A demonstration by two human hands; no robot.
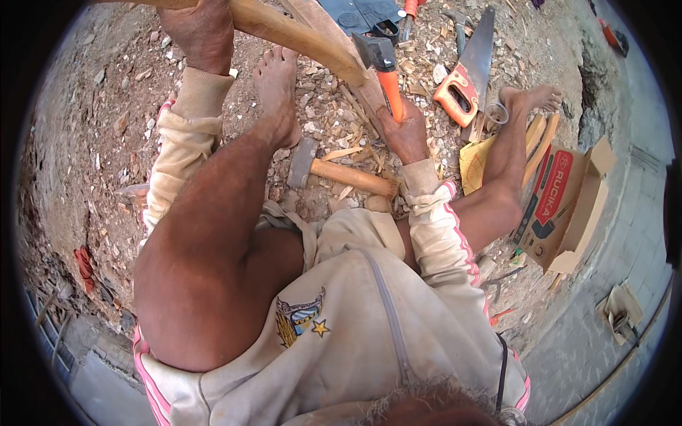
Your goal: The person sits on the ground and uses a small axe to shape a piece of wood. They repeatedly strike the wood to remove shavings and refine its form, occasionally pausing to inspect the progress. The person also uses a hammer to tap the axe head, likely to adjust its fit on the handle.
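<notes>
Currently both hands are loaded. Left hand is at the top edge, fingers wrapped around a curved wood piece; fingertips hidden. The piece slants down to the right, its free end near the middle of the upper area, over a flat plank.

Right hand has its fingers closed on the orange handle of a hatchet. Black head is up, just beside the wood's free end; can't tell whether it touches.

Claw-free view of the rest: a wooden-handled hammer lies on stony ground between the legs, below the right hand. Handsaw with orange grip lies to the right, a smaller hammer just left of its blade. Yellow sheet sits against the right leg. Open cardboard box is past the right knee. Left bare foot is near the wood piece.
</notes>
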